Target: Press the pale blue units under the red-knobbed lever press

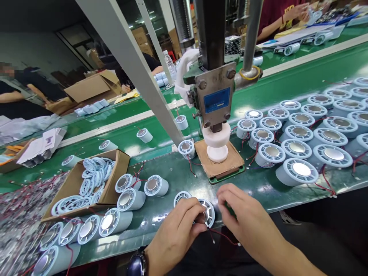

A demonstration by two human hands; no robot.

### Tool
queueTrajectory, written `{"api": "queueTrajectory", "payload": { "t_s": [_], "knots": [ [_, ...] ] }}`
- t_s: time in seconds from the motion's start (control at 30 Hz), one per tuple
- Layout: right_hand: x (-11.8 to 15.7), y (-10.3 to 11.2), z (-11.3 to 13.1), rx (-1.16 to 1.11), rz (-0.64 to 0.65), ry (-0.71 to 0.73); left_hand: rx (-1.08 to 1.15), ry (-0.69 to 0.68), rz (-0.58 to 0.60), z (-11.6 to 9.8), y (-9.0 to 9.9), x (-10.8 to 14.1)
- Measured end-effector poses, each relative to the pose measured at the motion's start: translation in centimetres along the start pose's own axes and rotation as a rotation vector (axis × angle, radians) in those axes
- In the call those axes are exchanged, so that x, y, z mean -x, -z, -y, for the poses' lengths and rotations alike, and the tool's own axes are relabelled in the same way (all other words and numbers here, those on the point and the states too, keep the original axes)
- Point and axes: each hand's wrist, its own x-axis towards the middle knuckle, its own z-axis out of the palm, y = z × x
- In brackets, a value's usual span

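Note:
Low in the middle, my left hand [179, 226], a dark watch on its wrist, has thumb and fingers closed on a light-blue round housing [211, 213]. This part has a spoked rim, and much of it is behind my fingers. Thin red wires with a small white plug [238, 244] trail below it. A second blue housing [181, 196] stands just behind my left hand. Close to the right of the held housing, my right hand [244, 214] has bent fingers, with a gap between thumb and forefinger and nothing visible in it.
Ahead stands a press with a white plastic head [216, 135] over a cardboard-topped base [234, 159]. Rows of blue housings [299, 132] fill the right. At left are a cardboard box [122, 165] of blue rings and more housings [130, 199]. People work across the green conveyor [287, 76].

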Motion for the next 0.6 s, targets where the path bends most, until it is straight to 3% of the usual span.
{"api": "queueTrajectory", "payload": {
  "t_s": [0.1,0.27,0.43,0.6],
  "knots": [
    [0.3,-0.1,-0.8,-0.125,0.003,-0.114,0.014,0.001,-0.012,-0.1,0.0,0.0],
    [0.2,0.8,-2.4,-0.026,-0.243,-0.042,-0.039,0.036,0.006,-0.7,0.3,-0.2],
    [0.5,1.2,-3.5,-0.094,-0.181,-0.066,-0.082,0.096,0.024,-1.5,0.8,-0.8],
    [0.9,0.5,-3.7,-0.123,-0.132,-0.075,0.099,0.227,0.086,-1.5,1.6,-1.7]
  ]
}}
